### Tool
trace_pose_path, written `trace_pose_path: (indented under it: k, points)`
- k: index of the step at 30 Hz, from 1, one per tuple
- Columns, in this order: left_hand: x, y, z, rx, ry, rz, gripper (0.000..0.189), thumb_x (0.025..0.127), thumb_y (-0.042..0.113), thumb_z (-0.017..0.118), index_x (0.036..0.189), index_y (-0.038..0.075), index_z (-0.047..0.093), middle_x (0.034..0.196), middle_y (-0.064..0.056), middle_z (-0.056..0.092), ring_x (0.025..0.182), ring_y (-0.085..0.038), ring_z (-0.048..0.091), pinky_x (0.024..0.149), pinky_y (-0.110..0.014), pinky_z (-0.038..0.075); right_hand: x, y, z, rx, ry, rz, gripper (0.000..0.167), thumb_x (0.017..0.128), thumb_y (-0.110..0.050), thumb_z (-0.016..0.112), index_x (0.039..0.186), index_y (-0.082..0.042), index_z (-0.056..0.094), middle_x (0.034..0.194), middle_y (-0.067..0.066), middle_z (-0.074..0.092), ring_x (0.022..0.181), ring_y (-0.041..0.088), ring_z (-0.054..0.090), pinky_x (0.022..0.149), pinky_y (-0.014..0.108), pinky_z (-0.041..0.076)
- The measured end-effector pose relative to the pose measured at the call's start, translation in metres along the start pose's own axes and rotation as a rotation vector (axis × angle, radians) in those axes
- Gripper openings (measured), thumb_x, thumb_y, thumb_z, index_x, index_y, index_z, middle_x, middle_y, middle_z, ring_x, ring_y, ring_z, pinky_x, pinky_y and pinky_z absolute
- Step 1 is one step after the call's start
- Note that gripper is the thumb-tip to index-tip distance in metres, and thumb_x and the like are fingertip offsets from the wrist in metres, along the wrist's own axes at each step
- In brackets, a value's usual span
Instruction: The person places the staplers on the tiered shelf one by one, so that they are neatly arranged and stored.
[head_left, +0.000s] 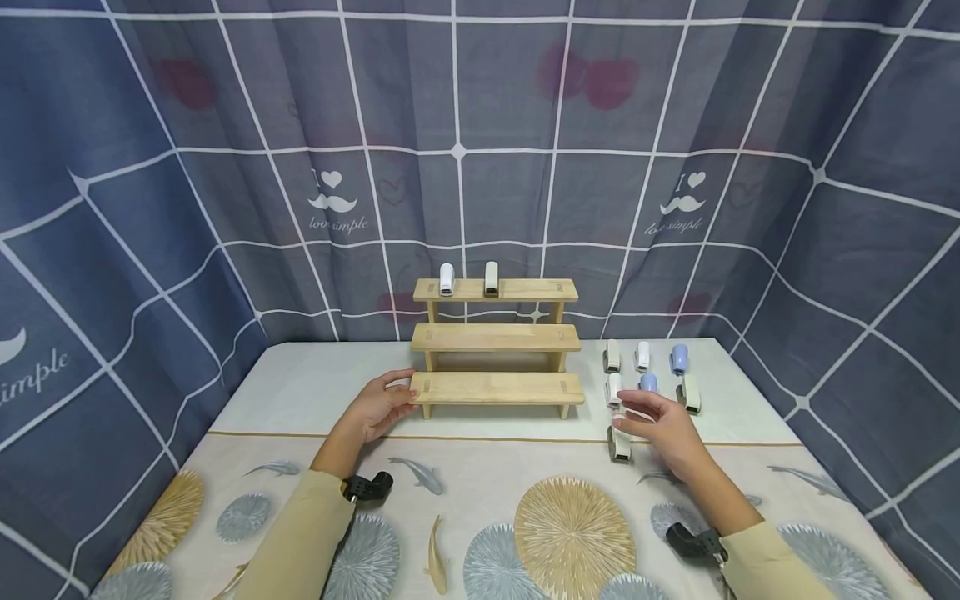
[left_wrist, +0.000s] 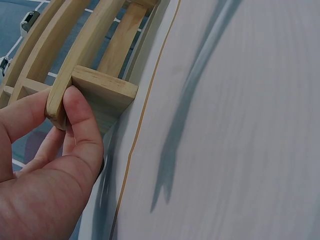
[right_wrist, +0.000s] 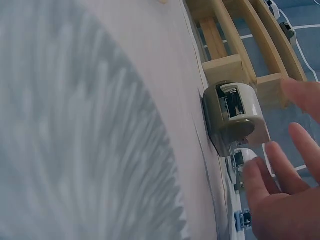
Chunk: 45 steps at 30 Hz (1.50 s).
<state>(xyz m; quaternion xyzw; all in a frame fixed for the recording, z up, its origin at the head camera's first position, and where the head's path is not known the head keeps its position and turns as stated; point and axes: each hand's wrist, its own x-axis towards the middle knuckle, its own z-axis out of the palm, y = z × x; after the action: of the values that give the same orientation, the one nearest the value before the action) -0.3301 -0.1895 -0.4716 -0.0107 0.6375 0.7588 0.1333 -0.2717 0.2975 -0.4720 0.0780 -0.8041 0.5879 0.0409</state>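
Note:
My left hand (head_left: 375, 408) pinches the left end of the lowest step of a three-tier wooden stand (head_left: 495, 385); in the left wrist view the thumb lies on one face of the board and the fingers on the other. Over the right-hand group hovers my right hand (head_left: 663, 427), fingers apart and a little bent. Nearest to it are a cream-topped mini stapler (head_left: 619, 447) with a dark base and a white stapler (head_left: 613, 388). In the right wrist view the cream stapler (right_wrist: 247, 107) stands between thumb and fingers, with a gap visible.
More staplers stand behind, among them a blue one (head_left: 679, 358) and a cream one (head_left: 689, 393). On the top step sit a white stapler (head_left: 447, 280) and a cream stapler (head_left: 491, 279). A checked curtain (head_left: 510, 200) surrounds the cloth-covered table (head_left: 465, 458).

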Motion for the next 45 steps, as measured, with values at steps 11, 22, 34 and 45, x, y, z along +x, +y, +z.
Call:
trace_pose_path:
  k: [11,22,34,45]
  points:
    - [-0.002,0.002,0.003,0.007,-0.001,-0.006,0.068,0.096,-0.009,0.060,0.157,-0.002,0.031,0.101,-0.004,0.064,0.082,-0.011,0.068,0.074,-0.019,0.061,-0.011,-0.001,-0.009,-0.088,-0.177,0.082,0.078,0.080,-0.013,0.088,0.146,0.003,0.050,0.151,0.029,0.047,0.137,0.051,0.048,0.106,0.040,0.055]
    - [-0.001,0.002,0.003,0.009,-0.003,-0.005,0.068,0.096,-0.010,0.059,0.157,-0.004,0.029,0.101,-0.005,0.064,0.082,-0.011,0.068,0.074,-0.019,0.061,-0.015,-0.005,-0.010,-0.063,-0.269,0.083,0.087,0.079,-0.008,0.088,0.150,0.007,0.042,0.154,0.032,0.042,0.137,0.044,0.050,0.104,0.027,0.055]
    - [-0.002,0.002,0.001,0.017,-0.015,0.011,0.069,0.095,-0.009,0.061,0.156,-0.004,0.031,0.102,-0.005,0.065,0.085,-0.011,0.068,0.077,-0.020,0.061,-0.014,-0.004,-0.009,-0.032,-0.289,0.087,0.088,0.076,-0.003,0.088,0.149,0.011,0.041,0.152,0.035,0.043,0.137,0.049,0.048,0.106,0.034,0.055]
    - [-0.001,0.001,0.000,0.031,0.015,-0.003,0.066,0.096,-0.009,0.060,0.156,-0.002,0.033,0.102,-0.005,0.064,0.084,-0.011,0.068,0.075,-0.019,0.061,-0.010,0.003,-0.008,-0.037,-0.286,0.073,0.089,0.071,0.002,0.089,0.145,0.017,0.041,0.147,0.038,0.045,0.131,0.050,0.054,0.096,0.021,0.057]
